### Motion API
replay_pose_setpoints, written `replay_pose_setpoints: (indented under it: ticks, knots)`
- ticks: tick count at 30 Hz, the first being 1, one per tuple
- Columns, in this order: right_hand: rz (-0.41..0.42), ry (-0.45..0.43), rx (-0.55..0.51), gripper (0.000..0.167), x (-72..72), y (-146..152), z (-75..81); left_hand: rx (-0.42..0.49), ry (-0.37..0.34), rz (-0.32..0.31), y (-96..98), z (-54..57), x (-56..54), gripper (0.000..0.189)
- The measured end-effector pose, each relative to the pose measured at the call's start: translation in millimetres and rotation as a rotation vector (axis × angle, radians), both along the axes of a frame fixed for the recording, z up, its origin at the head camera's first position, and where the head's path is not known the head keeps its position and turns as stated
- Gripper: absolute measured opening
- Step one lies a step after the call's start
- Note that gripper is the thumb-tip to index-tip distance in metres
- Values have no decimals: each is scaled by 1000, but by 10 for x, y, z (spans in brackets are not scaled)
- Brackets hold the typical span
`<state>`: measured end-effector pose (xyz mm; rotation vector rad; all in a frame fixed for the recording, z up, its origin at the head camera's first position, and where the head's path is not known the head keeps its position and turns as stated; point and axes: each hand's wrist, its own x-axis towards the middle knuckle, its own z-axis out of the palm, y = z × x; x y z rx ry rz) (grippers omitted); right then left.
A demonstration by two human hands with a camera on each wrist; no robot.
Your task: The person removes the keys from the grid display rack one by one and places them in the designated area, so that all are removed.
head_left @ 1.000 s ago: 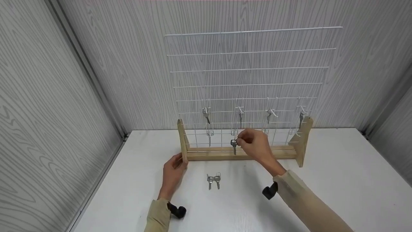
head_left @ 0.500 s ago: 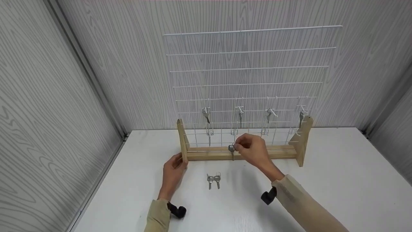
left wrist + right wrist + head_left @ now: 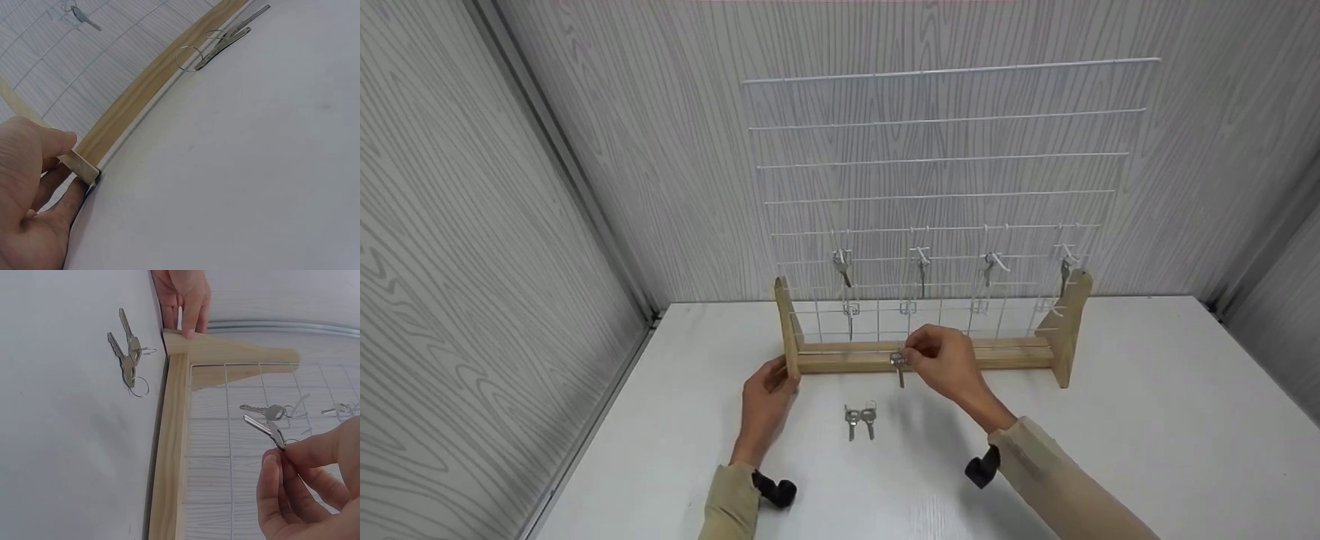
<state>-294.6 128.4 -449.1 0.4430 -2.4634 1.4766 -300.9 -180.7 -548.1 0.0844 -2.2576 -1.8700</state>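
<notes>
One silver metal key (image 3: 898, 361), just below centre, is pinched by the right hand (image 3: 949, 366) in apparent transfer, next likely needing bracing from the left hand (image 3: 763, 403) gripping the pale wooden upright (image 3: 787, 322).

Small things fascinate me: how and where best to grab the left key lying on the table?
Probably pinch its ring from above: round in the left wrist view, almost edge-on in the right wrist view, it seems to stand upright. The head of the left key crowds the other key.
</notes>
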Motion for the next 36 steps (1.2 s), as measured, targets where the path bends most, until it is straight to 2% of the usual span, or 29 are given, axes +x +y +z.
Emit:
replay_pose_setpoints:
  ticks: [6, 16, 24, 30, 36]
  knots:
    - [16, -21, -19, 4, -5, -27, -104, 5, 19, -10, -1, -6, 0, 46]
    - [35, -82, -41, 4, -8, -58, -264, -31, 5, 3, 10, -6, -4, 45]
    - [48, -147, -34, 3, 5, -102, -362, -9, 11, -11, 17, -1, 8, 46]
    - [70, -133, 5, 2, 3, -105, -420, -20, 22, -6, 20, -5, 10, 46]
    - [108, -123, 26, 5, -11, -111, -508, -3, -6, 14, 36, -3, 6, 45]
